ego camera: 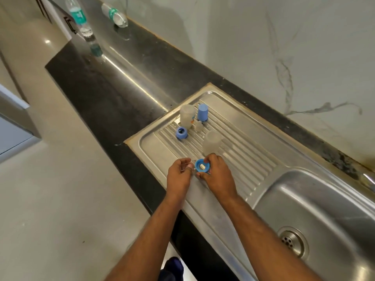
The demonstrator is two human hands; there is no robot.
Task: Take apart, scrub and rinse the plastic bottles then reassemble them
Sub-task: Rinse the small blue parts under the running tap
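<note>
Two hands, left hand [178,175] and right hand [218,175], pinch the light, stiff, wet-slippery blue ring [202,165] at frame centre; hold its rim.

Single head view, looking steeply down, near sink drainboard [233,151].

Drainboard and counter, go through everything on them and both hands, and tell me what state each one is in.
Blue ring: held in the right hand, whitish piece in its opening.
Left hand: fingers curled beside the ring; contents unclear.
Second blue ring: loose on the drainboard.
Blue cap: standing, detached.
Clear bottle: upside down, uncapped.
Frosted cup: inverted.
Teat: standing loose.
Water bottles: one upright, one lying down.
Sink: no standing water.
</note>
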